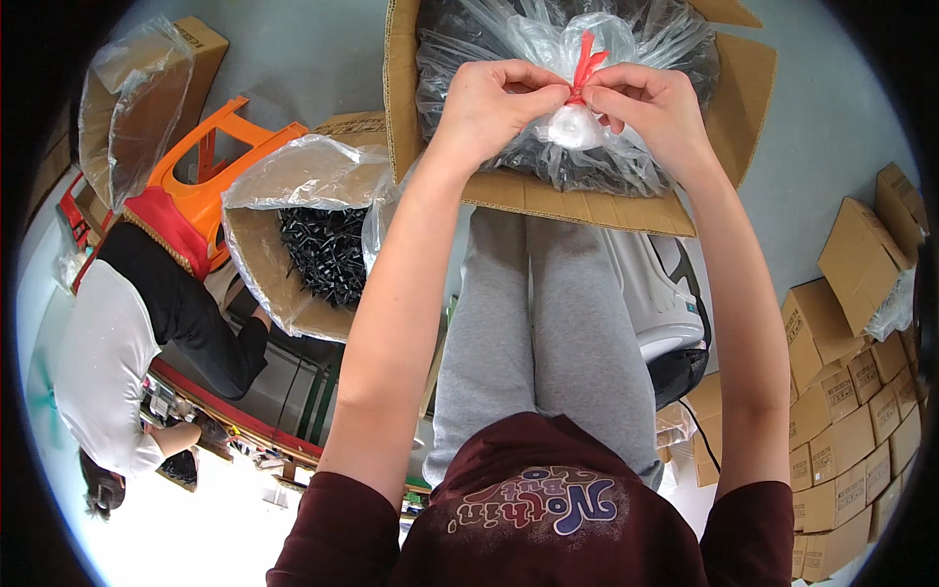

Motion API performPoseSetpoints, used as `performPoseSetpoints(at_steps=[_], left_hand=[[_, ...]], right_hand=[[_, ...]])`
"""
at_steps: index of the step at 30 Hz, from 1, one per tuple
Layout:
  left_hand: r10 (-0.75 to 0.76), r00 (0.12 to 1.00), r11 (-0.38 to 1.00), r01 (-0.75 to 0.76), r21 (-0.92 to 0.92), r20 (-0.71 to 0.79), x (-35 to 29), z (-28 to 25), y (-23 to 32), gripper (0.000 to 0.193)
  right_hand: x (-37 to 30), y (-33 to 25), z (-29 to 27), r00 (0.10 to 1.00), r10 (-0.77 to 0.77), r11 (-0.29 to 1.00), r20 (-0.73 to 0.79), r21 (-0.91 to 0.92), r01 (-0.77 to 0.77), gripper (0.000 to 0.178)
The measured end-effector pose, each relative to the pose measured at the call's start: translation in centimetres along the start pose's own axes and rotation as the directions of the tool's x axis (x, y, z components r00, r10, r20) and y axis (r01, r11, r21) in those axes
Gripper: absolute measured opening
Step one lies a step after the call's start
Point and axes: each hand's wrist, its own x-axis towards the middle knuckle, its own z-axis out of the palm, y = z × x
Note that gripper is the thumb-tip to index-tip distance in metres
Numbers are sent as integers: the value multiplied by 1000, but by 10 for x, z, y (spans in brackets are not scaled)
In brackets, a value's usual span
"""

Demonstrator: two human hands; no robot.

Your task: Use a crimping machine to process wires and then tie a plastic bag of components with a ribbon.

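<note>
A large clear plastic bag (626,164) fills an open cardboard box (577,203) in front of my knees. Its neck is gathered, and a red plastic tie (587,57) circles it, with loose ends pointing up and away from me. My left hand (497,106) pinches the tie from the left, thumb against forefinger. From the right, my right hand (648,103) pinches it too, the other fingers curled. The fingertips almost meet at the tie and partly cover it. A bunched whitish tuft of plastic (575,127) bulges just below. What lies inside the bag looks dark and cannot be made out.
Left of me stands a plastic-lined box of small black parts (328,252). Beyond it are an orange stool (230,127) and a co-worker in a white top (108,352), seated at a bench. Cartons (846,430) are stacked at right. A white machine (650,293) stands beside my legs.
</note>
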Motion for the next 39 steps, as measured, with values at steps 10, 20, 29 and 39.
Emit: performPoseSetpoints(at_steps=[10,20,29,39], left_hand=[[132,990,971,-137,197,38,0,-2,10,24],[282,959,901,-274,337,28,2,9,11,20],[261,963,961,-252,114,-70,3,21,-3,15],[309,949,927,-286,243,-60,-1,15,9,21]], right_hand=[[-15,-13,14,927,-326,886,-184,-402,232,13],[-13,-19,14,872,-486,681,-55,-649,339,12],[-8,-20,9,977,14,979,-211,-194,-56,12],[-11,-9,7,988,40,999,-146,9,-39,19]])
